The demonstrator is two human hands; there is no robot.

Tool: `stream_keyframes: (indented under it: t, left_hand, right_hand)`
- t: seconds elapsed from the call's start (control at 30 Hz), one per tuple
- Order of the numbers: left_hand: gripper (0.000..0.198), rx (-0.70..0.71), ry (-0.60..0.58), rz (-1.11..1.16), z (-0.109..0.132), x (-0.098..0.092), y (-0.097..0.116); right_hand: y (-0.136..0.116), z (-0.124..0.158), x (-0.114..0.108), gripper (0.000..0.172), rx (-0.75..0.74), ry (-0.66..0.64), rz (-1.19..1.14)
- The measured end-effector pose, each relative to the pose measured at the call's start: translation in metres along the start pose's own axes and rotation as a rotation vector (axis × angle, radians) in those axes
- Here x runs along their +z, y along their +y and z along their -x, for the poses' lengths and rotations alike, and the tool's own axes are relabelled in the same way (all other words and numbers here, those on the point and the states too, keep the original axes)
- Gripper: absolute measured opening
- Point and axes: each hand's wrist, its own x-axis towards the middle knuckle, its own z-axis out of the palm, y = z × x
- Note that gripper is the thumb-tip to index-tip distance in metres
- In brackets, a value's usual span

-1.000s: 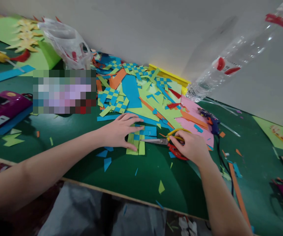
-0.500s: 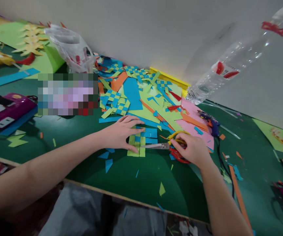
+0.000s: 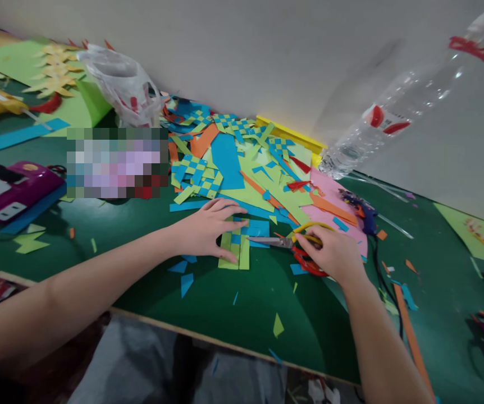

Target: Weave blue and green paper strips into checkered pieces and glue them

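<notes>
My left hand [image 3: 204, 230] lies with its fingers spread over a small woven paper piece [image 3: 244, 255], pressing it to the table. Green paper strips stick out of the weave toward me and blue strips [image 3: 259, 227] to the right; the palm and fingers hide its left part. In my right hand [image 3: 334, 252] is a pair of scissors [image 3: 273, 242] with one yellow and one red handle loop. Their blades point left, over the blue strips near the weave's right edge, and look almost closed. Blue paper scraps [image 3: 187, 284] lie just below the left hand.
Behind the hands is a heap of cut and woven paper [image 3: 227, 160]. A plastic bottle [image 3: 387, 120] leans by the wall, and a white plastic bag [image 3: 130, 84] stands back left. Purple power strip [image 3: 14, 191] at left; yellow glue gun [image 3: 0, 104] behind it. Green table [image 3: 174, 325].
The scissors have shifted slightly up and right, from the green strips near the thumb to the blue strips. My left hand has stayed in place on the woven piece.
</notes>
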Motion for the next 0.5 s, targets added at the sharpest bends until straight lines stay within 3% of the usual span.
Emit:
stream_keyframes:
  t: [0.5]
  left_hand:
    - [0.078, 0.012, 0.0, 0.001, 0.0, -0.002, 0.001]
  right_hand:
    - [-0.001, 0.002, -0.012, 0.038, -0.137, -0.129, -0.075]
